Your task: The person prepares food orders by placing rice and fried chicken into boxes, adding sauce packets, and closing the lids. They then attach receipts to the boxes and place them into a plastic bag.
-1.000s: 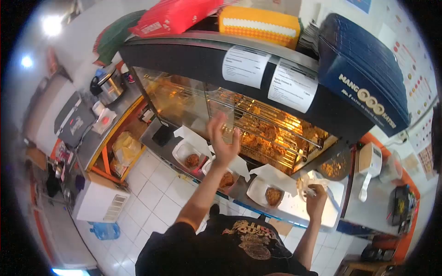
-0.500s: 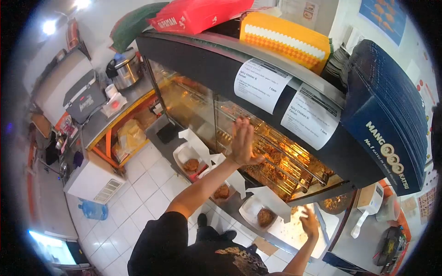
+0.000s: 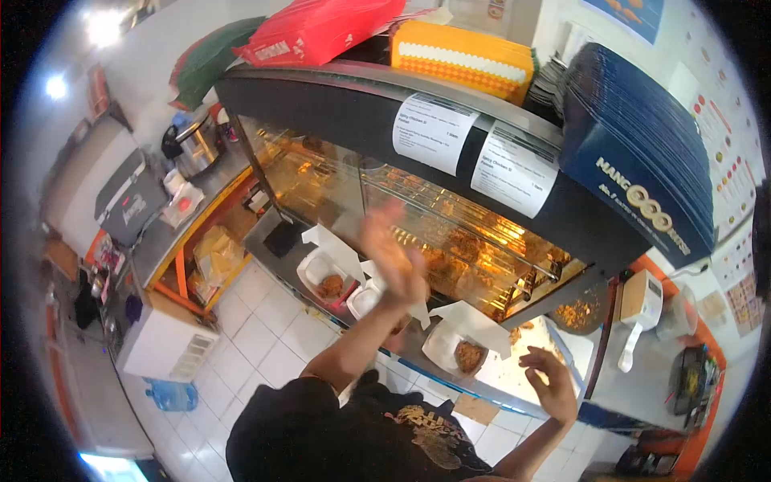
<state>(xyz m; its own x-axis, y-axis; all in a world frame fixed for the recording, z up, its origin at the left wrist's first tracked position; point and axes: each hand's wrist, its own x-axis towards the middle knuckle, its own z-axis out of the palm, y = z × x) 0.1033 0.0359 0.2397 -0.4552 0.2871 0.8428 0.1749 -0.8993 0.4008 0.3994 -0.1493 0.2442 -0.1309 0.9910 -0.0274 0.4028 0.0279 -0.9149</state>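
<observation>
My left hand [image 3: 393, 257] is blurred, its fingers and thumb apart and nothing seen in it, in front of the glass of the lit food cabinet [image 3: 301, 173] and above the middle white box [image 3: 363, 301]. Over the bright tray [image 3: 526, 381] at the right, my right hand [image 3: 552, 383] is empty with loosely curved, parted fingers. A white box [image 3: 440, 351] with a brown fried piece [image 3: 469, 355] stands between the hands. Another open box [image 3: 312, 271] with a fried piece [image 3: 330, 286] stands to the left. My left hand and forearm partly hide the middle box.
Red [image 3: 321, 30], yellow [image 3: 462, 63] and dark blue [image 3: 638, 153] folded cartons sit on the cabinet, with two paper labels on its front. A metal pot [image 3: 195, 149] and grey case [image 3: 128, 201] are at the left. At the right is a white scoop [image 3: 632, 348].
The view has shifted, and the cabinet sits further left in it. My left hand has moved slightly down toward the boxes and blurred. My right hand's fingers have curved a little more.
</observation>
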